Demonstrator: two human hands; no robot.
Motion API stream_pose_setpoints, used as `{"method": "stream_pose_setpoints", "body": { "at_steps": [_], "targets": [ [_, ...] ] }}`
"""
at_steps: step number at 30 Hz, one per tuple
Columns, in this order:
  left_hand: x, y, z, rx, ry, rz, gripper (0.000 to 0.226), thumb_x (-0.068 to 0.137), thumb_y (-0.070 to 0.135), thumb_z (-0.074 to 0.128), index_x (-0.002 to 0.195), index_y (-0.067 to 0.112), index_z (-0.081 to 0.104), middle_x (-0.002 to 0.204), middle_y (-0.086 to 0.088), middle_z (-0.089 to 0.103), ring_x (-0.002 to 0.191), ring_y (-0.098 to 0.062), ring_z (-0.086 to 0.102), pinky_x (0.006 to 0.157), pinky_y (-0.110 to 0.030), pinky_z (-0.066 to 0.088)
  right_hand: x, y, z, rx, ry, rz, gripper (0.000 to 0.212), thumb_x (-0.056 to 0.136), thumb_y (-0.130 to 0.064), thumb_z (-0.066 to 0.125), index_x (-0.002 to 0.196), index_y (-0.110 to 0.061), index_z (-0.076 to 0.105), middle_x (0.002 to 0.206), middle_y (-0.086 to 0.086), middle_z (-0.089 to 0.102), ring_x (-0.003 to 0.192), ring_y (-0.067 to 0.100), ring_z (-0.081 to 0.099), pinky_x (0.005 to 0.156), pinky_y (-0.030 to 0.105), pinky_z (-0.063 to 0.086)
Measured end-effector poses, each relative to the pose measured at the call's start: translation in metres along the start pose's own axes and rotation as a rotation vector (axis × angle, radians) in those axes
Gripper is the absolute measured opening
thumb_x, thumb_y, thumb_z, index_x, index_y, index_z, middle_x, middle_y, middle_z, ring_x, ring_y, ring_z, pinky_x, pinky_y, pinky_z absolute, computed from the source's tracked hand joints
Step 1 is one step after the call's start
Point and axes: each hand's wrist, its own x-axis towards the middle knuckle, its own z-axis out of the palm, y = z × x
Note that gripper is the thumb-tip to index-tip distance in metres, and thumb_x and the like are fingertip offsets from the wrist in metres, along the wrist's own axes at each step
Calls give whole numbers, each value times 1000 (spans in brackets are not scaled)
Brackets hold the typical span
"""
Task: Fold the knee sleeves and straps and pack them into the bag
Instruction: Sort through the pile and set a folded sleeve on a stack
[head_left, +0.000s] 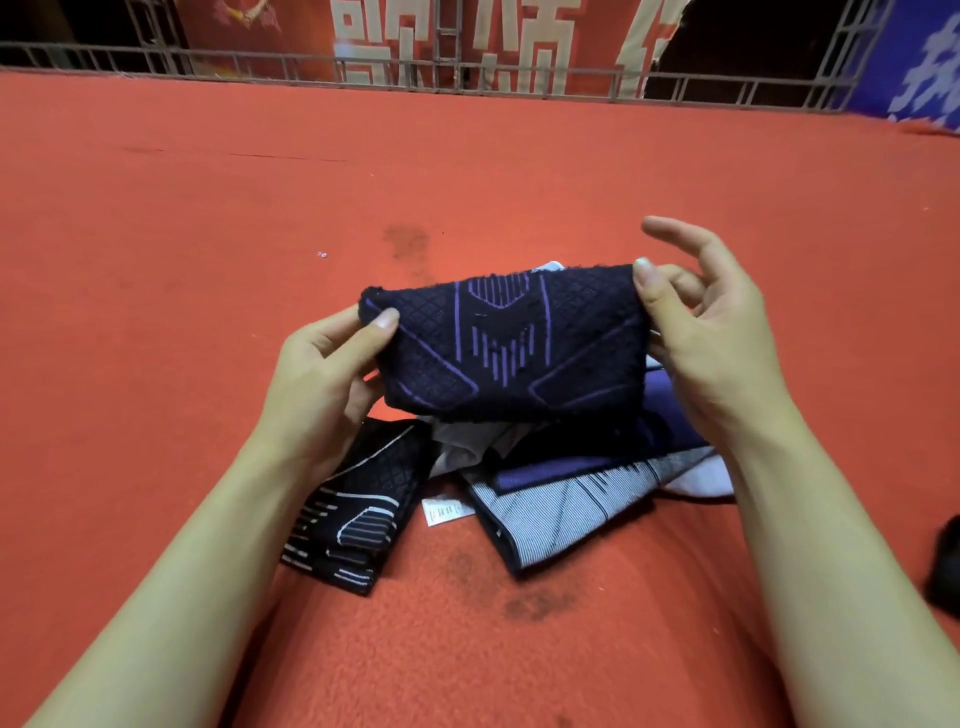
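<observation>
Both hands hold the same piece. The left hand (324, 358) pinches the left end of the navy-and-purple knee sleeve (506, 340), thumb on the front face and fingers behind it. The right hand (711, 332) pinches the upper right corner between thumb and a finger behind, and its other fingers are lifted free and spread. So each grip is narrow and closed on the sleeve, which hangs stretched between them above the red carpet (208, 234), already doubled into a squat rectangle.

To finish this fold well, I would keep the two pinches level so the top edge stays straight, bring the ends together edge on edge, and press the crease flat before letting go (knit this thick tends to spring open). The loose right fingers could come down to steady the lower edge.

Under the held sleeve lies the rest of the pile: a black sleeve with white lines (353, 514) on the left, a grey striped sleeve (566, 512) on the right, some purple fabric (545, 473) above it, and a small white tag (441, 512) between them. They touch and overlap. A dark object (943, 566) at the right edge may be the bag, though I cannot tell. A metal railing (467, 78) with banners runs along the far side.
</observation>
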Motion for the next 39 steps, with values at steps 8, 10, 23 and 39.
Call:
{"method": "stream_pose_setpoints", "body": {
  "at_steps": [8,10,23,39],
  "targets": [
    [-8,8,8,-113,-172,-185,26,97,24,62,118,15,75,121,-9,73,107,-23,69,100,-45,56,0,5,7,-124,46,-70,35,103,-10,57,136,-21,60,135,-6,65,124,9,58,115,44,44],
    [-9,5,11,-85,-204,-258,29,96,27,65,122,16,72,125,-11,73,111,-27,71,97,-51,58,-2,7,8,-106,18,-39,41,101,-9,61,139,-21,58,139,-5,64,131,16,58,116,49,44],
    [-10,-7,19,-185,-146,-234,33,96,7,63,129,8,64,120,-17,71,105,-28,68,80,-42,60,-9,19,13,217,-197,574,36,100,-20,66,134,-11,57,121,3,71,104,13,71,83,26,61],
    [-11,1,16,-229,-230,-317,42,71,-16,43,101,9,56,82,-4,55,71,-13,51,57,-21,43,-10,21,21,-468,-249,525,45,90,-63,66,100,-19,68,69,-8,70,57,7,66,60,32,62]
  ]
}}
